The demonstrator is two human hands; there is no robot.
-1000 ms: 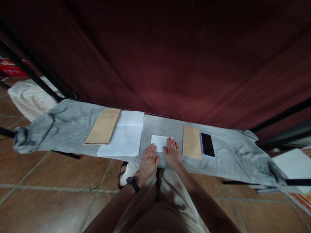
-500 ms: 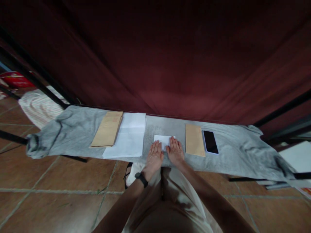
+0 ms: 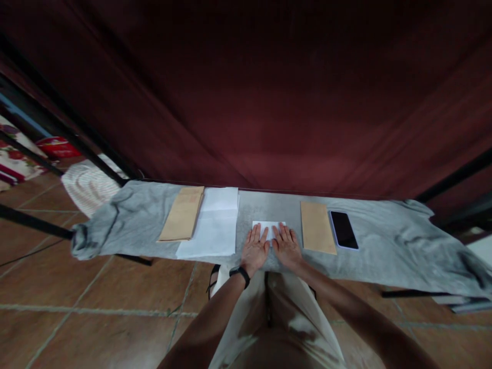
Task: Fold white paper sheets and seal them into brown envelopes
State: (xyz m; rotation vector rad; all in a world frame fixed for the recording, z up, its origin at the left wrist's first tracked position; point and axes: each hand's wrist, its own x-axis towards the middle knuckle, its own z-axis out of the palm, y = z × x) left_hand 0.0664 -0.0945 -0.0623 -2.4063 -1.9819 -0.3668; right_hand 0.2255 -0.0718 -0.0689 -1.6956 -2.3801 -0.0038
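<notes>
both hands are lying open and flat, side by side, on a small white folded paper (image 3: 268, 228). the left hand (image 3: 254, 250) and right hand (image 3: 287, 247) are pressing it onto the table's grey cloth (image 3: 269, 205). a brown paper envelope (image 3: 317, 234) is lying just right of the right hand.

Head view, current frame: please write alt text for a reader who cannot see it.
Both hands, left hand and right hand, lie flat, palms down, on a small folded white paper on a grey cloth. A tan envelope and a dark phone lie to the right; white sheets and another tan envelope to the left.
</notes>
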